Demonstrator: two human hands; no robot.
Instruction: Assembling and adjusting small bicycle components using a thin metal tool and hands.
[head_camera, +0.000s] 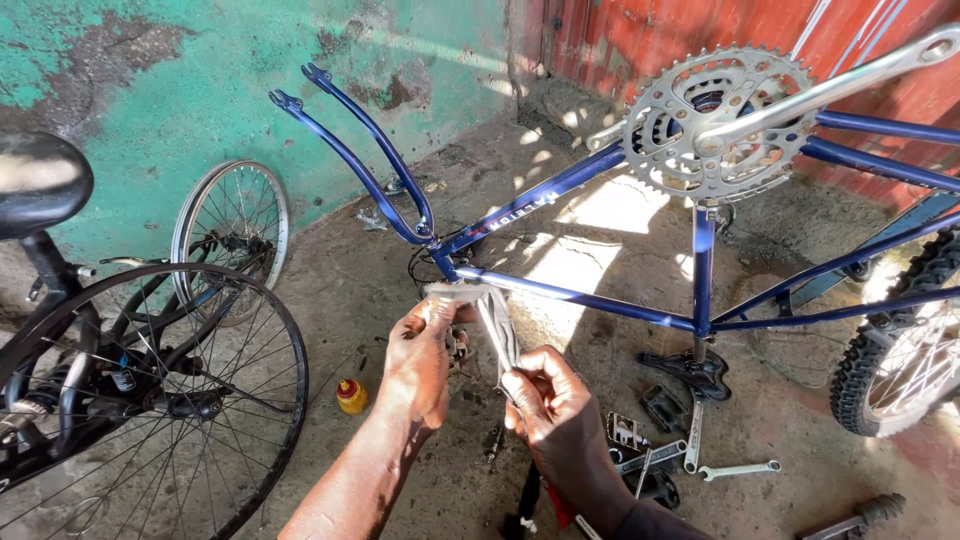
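Observation:
A blue bicycle frame (560, 185) stands upside down, its fork (350, 150) pointing up and left, its chainring and crank (715, 120) at the top. My left hand (420, 360) grips the silver part at the head tube (445, 292). My right hand (555, 410) pinches a grey strip or cable (497, 335) that hangs down from that same spot. Both hands work close together just below the frame's front end.
Another bicycle's wheel (150, 400) and black saddle (35, 180) fill the left. A loose rim (232, 225) leans on the green wall. A small yellow bottle (351, 397), wrenches (735, 470), pedals (662, 408) and a knobby tyre (900, 340) lie around on the concrete floor.

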